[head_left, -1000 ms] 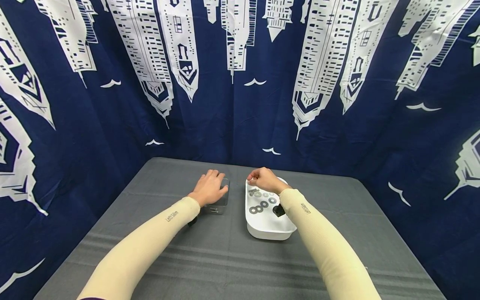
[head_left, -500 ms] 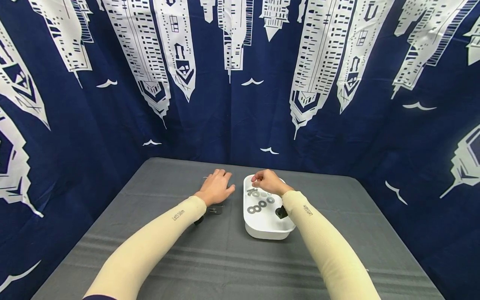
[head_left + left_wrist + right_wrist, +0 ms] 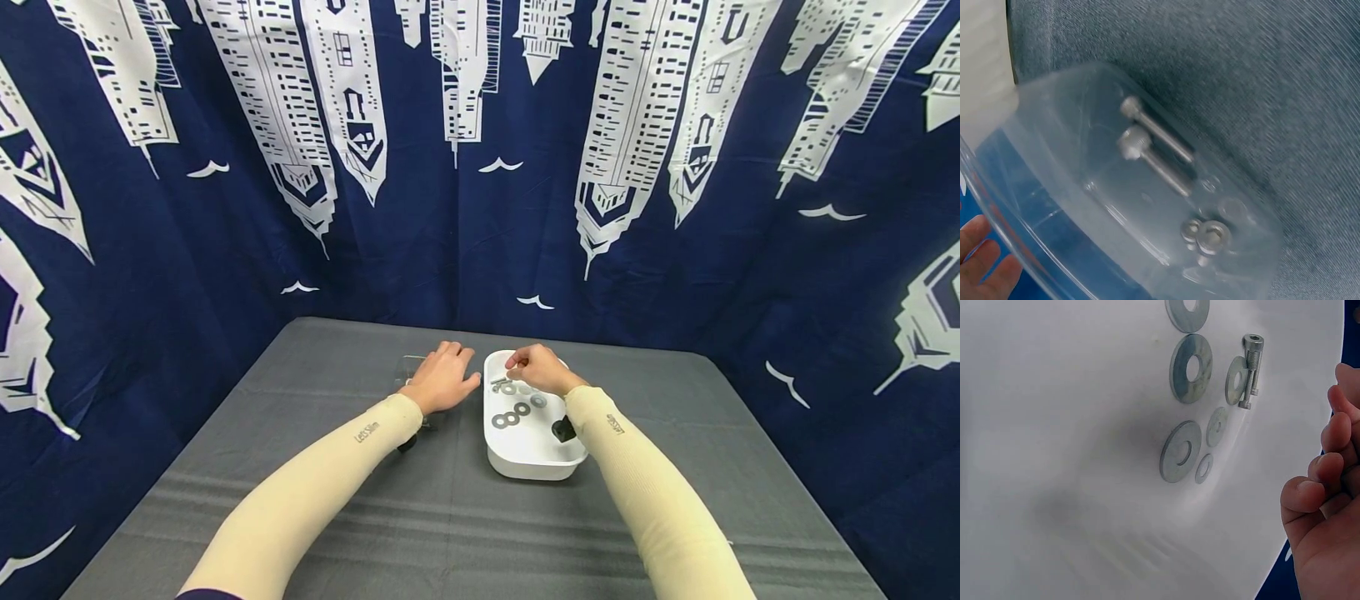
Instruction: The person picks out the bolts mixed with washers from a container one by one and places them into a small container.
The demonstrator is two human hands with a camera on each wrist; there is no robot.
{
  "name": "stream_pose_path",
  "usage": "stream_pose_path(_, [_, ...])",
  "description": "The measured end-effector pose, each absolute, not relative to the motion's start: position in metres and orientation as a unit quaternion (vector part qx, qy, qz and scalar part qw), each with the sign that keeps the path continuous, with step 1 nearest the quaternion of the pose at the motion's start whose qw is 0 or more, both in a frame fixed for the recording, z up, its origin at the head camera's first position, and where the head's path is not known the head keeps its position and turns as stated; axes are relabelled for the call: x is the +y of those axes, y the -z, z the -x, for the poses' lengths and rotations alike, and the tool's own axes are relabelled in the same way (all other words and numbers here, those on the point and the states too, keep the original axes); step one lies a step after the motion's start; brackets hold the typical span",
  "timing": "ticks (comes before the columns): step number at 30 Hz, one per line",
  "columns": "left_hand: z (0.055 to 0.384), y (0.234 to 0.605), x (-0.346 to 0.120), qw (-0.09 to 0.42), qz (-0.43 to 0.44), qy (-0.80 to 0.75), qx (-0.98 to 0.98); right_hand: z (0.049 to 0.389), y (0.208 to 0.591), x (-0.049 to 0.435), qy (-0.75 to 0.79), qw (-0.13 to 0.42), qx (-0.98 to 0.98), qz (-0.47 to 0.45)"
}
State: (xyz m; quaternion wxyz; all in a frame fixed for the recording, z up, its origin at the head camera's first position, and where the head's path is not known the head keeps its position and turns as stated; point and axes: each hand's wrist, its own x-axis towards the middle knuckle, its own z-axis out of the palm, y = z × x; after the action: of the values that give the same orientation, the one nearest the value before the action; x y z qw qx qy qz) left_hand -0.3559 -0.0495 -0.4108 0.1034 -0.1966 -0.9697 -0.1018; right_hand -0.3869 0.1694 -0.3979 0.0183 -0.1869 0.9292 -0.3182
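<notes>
Sliding loose left hand [image 3: 444, 379] over clear box [image 3: 1094, 156] toward white tub [image 3: 534, 435], maybe teaming up; curling right hand [image 3: 542, 369], not showing if holding anything

White, round-cornered tray [image 3: 534, 468] stands upright near the worktop's [image 3: 450, 533] far edge; flat grey metal washers [image 3: 1179, 372] and silver socket-head bolts [image 3: 1253, 359] lie on its floor. Clear plastic box [image 3: 1116, 219], nearer the left edge, contains two long silver bolts [image 3: 1169, 175], near-parallel, and two smaller silver bolts [image 3: 1213, 237].
</notes>
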Motion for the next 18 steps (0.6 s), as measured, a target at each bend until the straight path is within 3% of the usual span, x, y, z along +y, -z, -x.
stream_pose_path(18, [0.355,0.414,-0.028,0.091,0.23,0.129,-0.96,0.392,0.409,0.179,0.327,0.022,0.933,0.151])
